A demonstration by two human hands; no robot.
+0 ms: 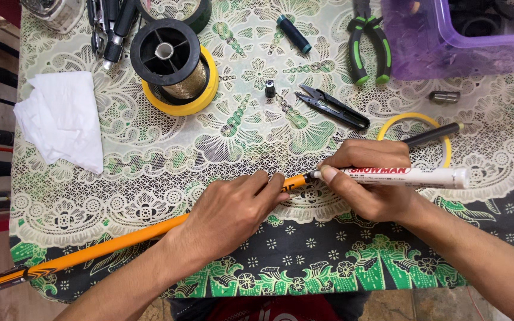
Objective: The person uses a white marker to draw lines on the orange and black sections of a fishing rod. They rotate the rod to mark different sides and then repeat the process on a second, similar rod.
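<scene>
Palm down, the left hand (230, 211) curls its fingers around the upper end of an orange rod (120, 241), which runs diagonally across the patterned tablecloth (150, 148) from the lower left. Opposite, the right hand (370, 181) grips a white marker (411, 176) pen-fashion, held nearly level, its tip touching the rod's end just beside the left fingertips.

Rod (120, 241): on table (120, 190), under left hand (227, 214).
Marker (406, 176): in right hand (370, 178), tip apparently touching rod's end.
Snips (334, 108): behind hands.
Spool (171, 62): back left.
</scene>
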